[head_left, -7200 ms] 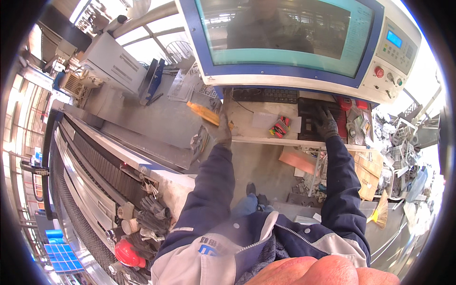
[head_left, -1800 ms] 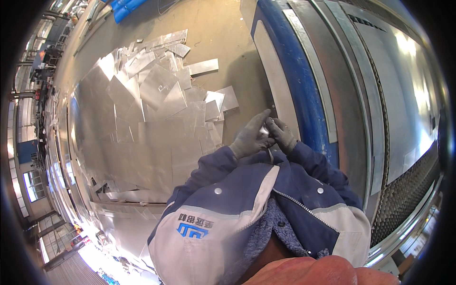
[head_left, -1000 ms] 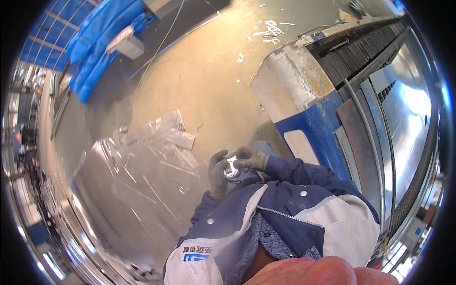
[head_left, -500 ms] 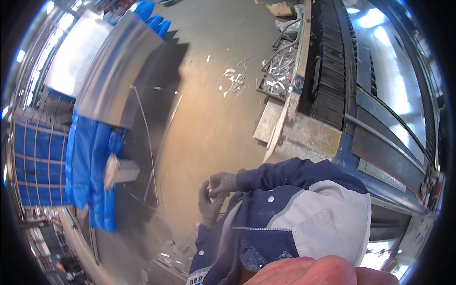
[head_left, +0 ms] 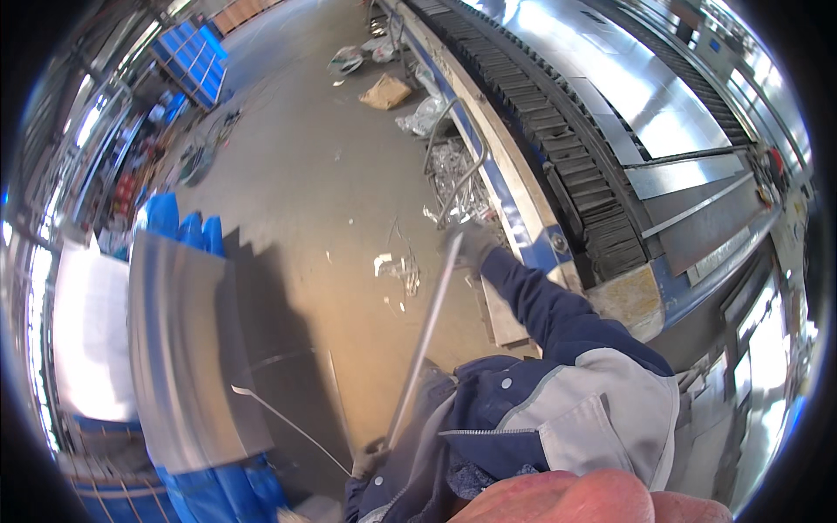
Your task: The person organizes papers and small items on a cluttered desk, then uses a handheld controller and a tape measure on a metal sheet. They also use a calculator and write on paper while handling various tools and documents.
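Floor [head_left: 296, 148] carries scraps [head_left: 383, 263] below the right hand [head_left: 475, 244], beside a slatted machine [head_left: 562, 131].

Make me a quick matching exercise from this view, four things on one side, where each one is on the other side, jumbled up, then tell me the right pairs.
Things
1. Strip
2. Brown piece
3. Left hand
4. Right hand

Places
A. At the strip's upper end in the picture
B. On the floor, beyond both hands
C. At the strip's lower end in the picture
D. Reaching from hand to hand

Pairs: 1-D, 2-B, 3-C, 4-A
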A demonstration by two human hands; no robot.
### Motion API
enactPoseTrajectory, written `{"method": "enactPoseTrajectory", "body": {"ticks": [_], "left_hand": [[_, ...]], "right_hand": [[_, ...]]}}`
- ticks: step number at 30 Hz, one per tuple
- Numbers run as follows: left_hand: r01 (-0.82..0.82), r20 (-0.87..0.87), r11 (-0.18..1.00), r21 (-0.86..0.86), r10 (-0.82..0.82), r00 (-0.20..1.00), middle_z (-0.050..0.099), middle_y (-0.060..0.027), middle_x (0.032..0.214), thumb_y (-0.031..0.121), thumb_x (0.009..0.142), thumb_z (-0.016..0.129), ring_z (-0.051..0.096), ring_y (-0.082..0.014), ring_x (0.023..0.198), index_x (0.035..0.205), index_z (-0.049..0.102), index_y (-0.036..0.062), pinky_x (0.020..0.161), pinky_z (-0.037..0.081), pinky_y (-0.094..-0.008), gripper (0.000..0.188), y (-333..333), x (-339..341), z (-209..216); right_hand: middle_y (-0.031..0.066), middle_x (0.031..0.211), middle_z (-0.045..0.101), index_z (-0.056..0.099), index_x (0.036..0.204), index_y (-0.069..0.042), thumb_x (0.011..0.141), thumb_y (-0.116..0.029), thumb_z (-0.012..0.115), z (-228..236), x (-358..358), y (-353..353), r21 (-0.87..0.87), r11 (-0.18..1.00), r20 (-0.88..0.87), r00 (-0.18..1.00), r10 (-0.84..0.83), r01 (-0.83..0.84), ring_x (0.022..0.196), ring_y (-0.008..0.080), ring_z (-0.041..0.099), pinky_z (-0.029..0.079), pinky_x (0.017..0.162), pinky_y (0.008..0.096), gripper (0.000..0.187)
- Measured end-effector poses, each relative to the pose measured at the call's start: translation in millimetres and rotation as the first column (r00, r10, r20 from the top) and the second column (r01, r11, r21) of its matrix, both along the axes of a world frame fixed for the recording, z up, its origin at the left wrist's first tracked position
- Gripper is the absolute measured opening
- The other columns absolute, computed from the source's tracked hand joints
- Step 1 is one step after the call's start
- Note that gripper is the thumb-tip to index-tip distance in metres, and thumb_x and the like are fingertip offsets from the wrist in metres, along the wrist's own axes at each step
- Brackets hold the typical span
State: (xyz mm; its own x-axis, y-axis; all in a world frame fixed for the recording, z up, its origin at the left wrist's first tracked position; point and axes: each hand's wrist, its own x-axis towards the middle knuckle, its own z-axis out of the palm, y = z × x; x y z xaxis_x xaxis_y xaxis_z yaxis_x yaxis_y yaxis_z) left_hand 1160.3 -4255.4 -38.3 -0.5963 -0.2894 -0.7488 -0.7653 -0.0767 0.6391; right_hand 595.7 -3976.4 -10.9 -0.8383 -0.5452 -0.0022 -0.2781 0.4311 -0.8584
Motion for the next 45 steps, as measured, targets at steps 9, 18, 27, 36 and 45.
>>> {"method": "enactPoseTrajectory", "body": {"ticks": [9, 18, 27, 36, 45], "left_hand": [[0.388, 0.050, 0.921, -0.001, -0.388, 0.920, 0.066, -0.0012, 0.070, 0.024, 0.089, 0.076, 0.061, -0.0118, 0.061, 0.093, 0.077, -0.0001, 0.055, 0.047, -0.0293, 0.024, -221, -278, 16], [0.512, 0.002, 0.857, -0.047, -0.513, 0.858, 0.064, -0.0010, 0.077, 0.024, 0.094, 0.071, 0.061, -0.0121, 0.061, 0.102, 0.075, 0.0041, 0.053, 0.049, -0.0313, 0.022, -310, -638, 5], [0.693, 0.287, 0.674, -0.258, -0.631, 0.721, 0.075, -0.0038, 0.086, 0.031, 0.094, 0.071, 0.067, -0.0124, 0.078, 0.110, 0.079, 0.0050, 0.072, 0.054, -0.0328, 0.032, -535, -818, 53], [0.713, -0.084, 0.700, 0.039, -0.709, 0.700, 0.079, -0.0051, 0.087, 0.028, 0.091, 0.074, 0.071, -0.0128, 0.076, 0.104, 0.082, 0.0074, 0.074, 0.057, -0.0304, 0.026, -661, -1083, -29], [0.844, -0.062, 0.508, -0.172, -0.861, 0.505, 0.073, -0.0030, 0.077, 0.030, 0.093, 0.072, 0.066, -0.0105, 0.068, 0.093, 0.080, 0.0039, 0.064, 0.053, -0.0279, 0.027, -575, -1560, 19]], "right_hand": [[0.0100, 0.089, 0.068, 0.062, 0.107, -0.007, 0.101, -0.030, 0.066, -43, -108, -110, -0.500, 0.450, 0.807, 0.587, -0.068, 0.740, 0.075, 0.0274, 0.072, 0.063, 0.066, 0.0448, 0.024], [0.0176, 0.099, 0.074, 0.074, 0.110, 0.001, 0.101, -0.022, 0.061, -94, -196, -357, -0.473, 0.848, 0.822, 0.466, 0.328, 0.239, 0.084, 0.0241, 0.074, 0.062, 0.068, 0.0331, 0.027], [0.0213, 0.081, 0.073, 0.068, 0.122, -0.004, 0.102, -0.039, 0.060, -13, -610, -297, -0.448, 0.599, 0.677, 0.689, -0.258, 0.664, 0.059, 0.0294, 0.072, 0.058, 0.046, 0.0409, 0.042], [0.0165, 0.104, 0.074, 0.066, 0.122, -0.005, 0.100, -0.036, 0.065, -58, -916, -307, -0.342, 0.625, 0.531, 0.692, -0.488, 0.702, 0.076, 0.0260, 0.072, 0.057, 0.061, 0.0389, 0.038], [0.0102, 0.102, 0.076, 0.063, 0.132, -0.011, 0.096, -0.052, 0.068, -53, -1038, -532, -0.302, 0.721, 0.840, 0.532, -0.108, 0.623, 0.072, 0.0214, 0.075, 0.062, 0.063, 0.0363, 0.055]]}}
